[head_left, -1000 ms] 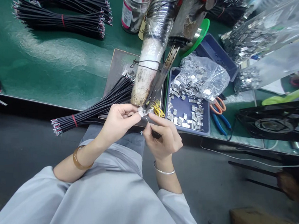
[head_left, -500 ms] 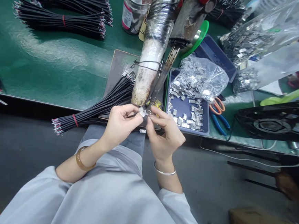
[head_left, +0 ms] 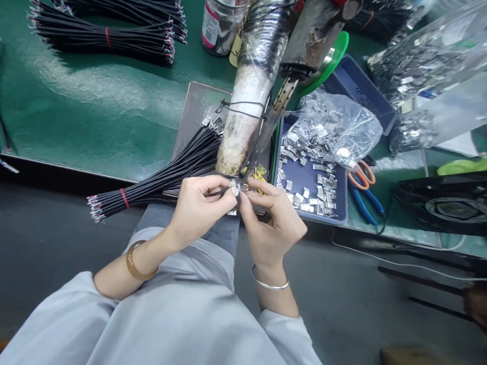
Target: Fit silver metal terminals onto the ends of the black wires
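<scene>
My left hand (head_left: 198,205) pinches a thin black wire whose end meets a small metal clip (head_left: 236,187) at the tip of the soldering tool (head_left: 264,130). Pinching that clip from the other side is my right hand (head_left: 271,217), fingers closed. Both hands sit at the bench's front edge, just below a wrapped duct (head_left: 253,86). To the left lies a bundle of black wires (head_left: 159,178) with a red band. A blue tray (head_left: 341,197) with several loose metal clips is right of my hands.
A plastic bag of clips (head_left: 332,127) rests on the blue tray. Orange and blue pliers (head_left: 364,190) lie beside it. More wire bundles (head_left: 109,35) and a jar (head_left: 222,15) sit at the back of the green bench (head_left: 94,104). A black fan (head_left: 456,202) is at right.
My right hand has risen slightly and closed in on the clip beside the left fingers. The view has shifted a little; the hands stay at the tool's tip.
</scene>
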{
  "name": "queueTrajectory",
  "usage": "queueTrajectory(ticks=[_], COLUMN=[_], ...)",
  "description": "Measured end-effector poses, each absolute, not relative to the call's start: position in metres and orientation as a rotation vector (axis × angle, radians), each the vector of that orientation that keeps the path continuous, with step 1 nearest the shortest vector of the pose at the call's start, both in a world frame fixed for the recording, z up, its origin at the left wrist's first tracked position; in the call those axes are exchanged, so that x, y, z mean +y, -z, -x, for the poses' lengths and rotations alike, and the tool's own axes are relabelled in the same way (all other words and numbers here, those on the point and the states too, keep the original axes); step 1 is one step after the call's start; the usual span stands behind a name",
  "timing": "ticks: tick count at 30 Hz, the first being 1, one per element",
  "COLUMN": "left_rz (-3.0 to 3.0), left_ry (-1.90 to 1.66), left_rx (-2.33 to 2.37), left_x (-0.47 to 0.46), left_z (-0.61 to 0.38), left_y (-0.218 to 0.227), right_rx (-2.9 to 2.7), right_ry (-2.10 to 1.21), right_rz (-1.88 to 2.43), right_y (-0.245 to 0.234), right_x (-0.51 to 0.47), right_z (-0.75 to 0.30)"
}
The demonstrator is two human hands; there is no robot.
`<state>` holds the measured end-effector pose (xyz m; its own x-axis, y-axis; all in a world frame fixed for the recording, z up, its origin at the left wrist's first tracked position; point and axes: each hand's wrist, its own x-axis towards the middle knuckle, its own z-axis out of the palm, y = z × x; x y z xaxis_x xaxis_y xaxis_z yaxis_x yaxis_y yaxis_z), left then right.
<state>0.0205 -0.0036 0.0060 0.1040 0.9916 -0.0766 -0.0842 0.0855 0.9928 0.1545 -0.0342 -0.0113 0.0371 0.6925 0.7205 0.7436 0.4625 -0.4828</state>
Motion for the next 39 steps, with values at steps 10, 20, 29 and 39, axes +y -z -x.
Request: queueTrajectory(ticks=[10, 20, 29, 39], left_rz=[-1.107, -1.107, -1.115, -1.088], left_ry=[-1.077, -1.007, -0.996, -1.112], left_rx=[1.083, 1.03, 1.002, 1.067], left_x=[-0.002, -0.003, -0.004, -0.006], left_z=[-0.018, -0.016, -0.014, -0.02], left_y=[-0.006, -0.001, -0.003, -0.003], right_rx=[-1.72, -1.397, -1.725, -1.746], right_ry=[0.13, 0.073, 0.147, 0.168], right_rz=[1.233, 1.053, 1.212, 1.226], right_y=[0.008, 0.01, 0.011, 0.009], right_x=[-0.038, -0.044, -0.044, -0.036], right_z=[-0.153, -0.166, -0.167, -0.156])
